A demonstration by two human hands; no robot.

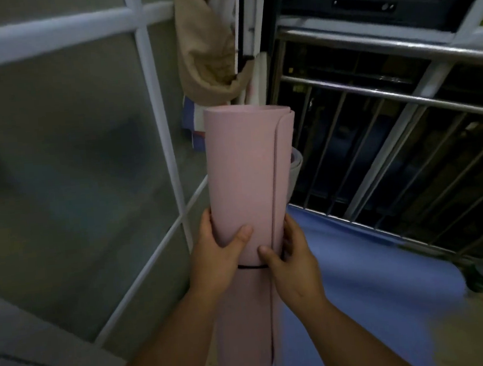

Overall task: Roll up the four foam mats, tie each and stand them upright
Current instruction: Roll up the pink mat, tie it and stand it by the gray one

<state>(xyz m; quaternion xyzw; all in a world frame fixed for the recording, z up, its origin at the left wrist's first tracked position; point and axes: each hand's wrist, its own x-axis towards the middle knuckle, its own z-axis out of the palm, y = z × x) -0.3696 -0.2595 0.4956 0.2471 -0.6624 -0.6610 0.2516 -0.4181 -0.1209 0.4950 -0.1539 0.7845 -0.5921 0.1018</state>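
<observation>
Landmark: the pink mat (245, 176), rolled into a tube and held roughly upright at the centre of the head view.

Left of the pink mat stands a frosted partition (55, 140) with a white frame. It forms the corner where finished rolls can, in my judgement, be propped.

The left grip (220, 251) clasps the pink mat on its left flank. The fingers are wrapped behind and the thumb is laid across the front. This hold stops the tube from springing open.

A black band (252, 267) circles the pink mat just below both thumbs, so this roll appears to be tied. Whether either hand also pinches the band cannot be determined.

The right grip (294, 263) grasps the pink mat on its right flank, with the thumb beside the free edge of the foam. This pins the seam flat.

Behind the pink mat, at its right, a grey roll (297, 163) is partly visible, seemingly upright already.

Right of the pink mat and below it, a blue mat (358, 260) lies flat on the floor, not yet rolled. Beyond it runs a metal railing (387, 97).

The lower end of the pink mat is blurred, so contact with the floor cannot be confirmed. Likely step in hand: standing the roll in the corner.
</observation>
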